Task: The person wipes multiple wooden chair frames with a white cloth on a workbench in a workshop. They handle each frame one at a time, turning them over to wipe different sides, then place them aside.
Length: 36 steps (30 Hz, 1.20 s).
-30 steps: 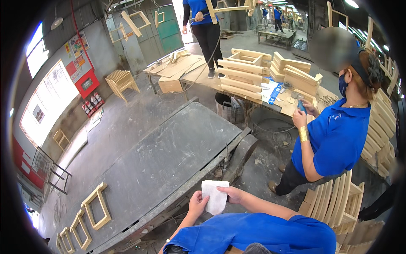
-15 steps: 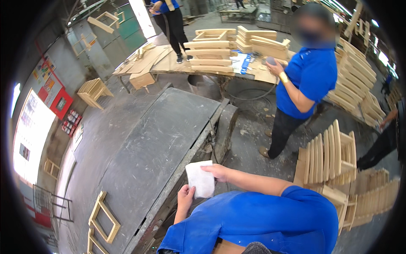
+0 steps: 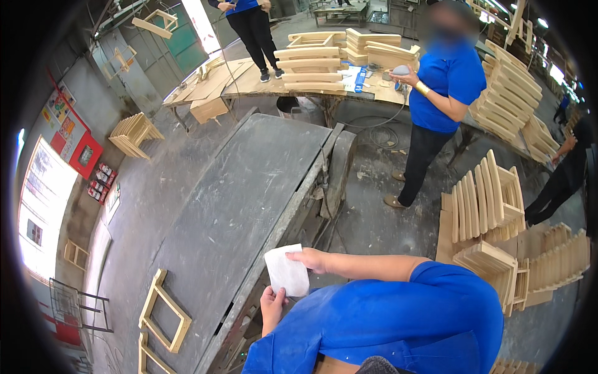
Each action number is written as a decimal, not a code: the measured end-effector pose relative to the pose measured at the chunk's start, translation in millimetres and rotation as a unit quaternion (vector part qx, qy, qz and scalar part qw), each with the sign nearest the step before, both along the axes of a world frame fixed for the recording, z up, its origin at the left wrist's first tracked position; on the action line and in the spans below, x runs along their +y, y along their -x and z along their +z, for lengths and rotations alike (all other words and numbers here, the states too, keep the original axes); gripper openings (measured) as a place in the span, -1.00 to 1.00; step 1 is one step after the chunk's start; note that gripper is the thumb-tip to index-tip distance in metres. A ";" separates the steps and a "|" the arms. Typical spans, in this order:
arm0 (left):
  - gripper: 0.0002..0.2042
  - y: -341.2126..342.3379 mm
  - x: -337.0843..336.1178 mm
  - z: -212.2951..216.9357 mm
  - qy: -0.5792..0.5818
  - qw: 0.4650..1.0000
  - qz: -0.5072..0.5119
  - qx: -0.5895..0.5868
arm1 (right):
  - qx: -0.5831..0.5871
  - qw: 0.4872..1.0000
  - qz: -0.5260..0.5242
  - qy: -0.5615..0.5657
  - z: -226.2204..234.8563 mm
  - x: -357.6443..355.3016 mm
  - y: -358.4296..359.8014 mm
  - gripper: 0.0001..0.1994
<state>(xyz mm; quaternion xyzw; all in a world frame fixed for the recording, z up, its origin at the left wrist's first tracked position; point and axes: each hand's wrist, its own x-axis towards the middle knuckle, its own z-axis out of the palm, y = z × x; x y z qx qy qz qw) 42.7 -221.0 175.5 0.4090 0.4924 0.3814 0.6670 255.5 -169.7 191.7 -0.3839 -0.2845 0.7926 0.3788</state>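
A white rectangular sheet, like a folded cloth or sanding pad (image 3: 287, 272), is held between my two hands near the edge of a dark conveyor belt (image 3: 249, 181). My left hand (image 3: 272, 306) pinches its lower left corner, thumb on top. At the upper right edge my right hand (image 3: 311, 258) grips it, fingers partly hidden behind it. On the near left of the belt lie two light wooden frames, one whole in view (image 3: 165, 318) and another (image 3: 149, 358) cut by the lower edge.
Across the belt's far end stands a workbench (image 3: 386, 93) with stacked wooden frames (image 3: 311, 65). A co-worker in blue (image 3: 445, 87) stands there holding a rounded grey thing. More wooden frames (image 3: 479, 199) are stacked at the right. Another person (image 3: 252, 37) stands beyond the bench.
The white sheet and both hands have shifted slightly left, and the sheet is tilted a little differently. The view has moved, so the wooden frames on the belt appear farther right.
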 end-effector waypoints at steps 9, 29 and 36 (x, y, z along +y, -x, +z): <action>-0.81 15.3 19.5 36.9 -0.141 0.968 -0.025 0.207 | -0.048 0.988 -0.033 -0.143 26.2 0.2 5.0 -0.61; -0.82 2.9 27.9 57.8 -0.163 0.979 -0.056 0.110 | -0.083 0.984 -0.058 -0.148 65.5 -8.4 -12.1 -0.62; -0.84 -22.1 40.7 29.8 -0.088 0.993 -0.081 0.020 | -0.058 0.987 -0.037 -0.146 51.4 -5.9 -22.9 -0.56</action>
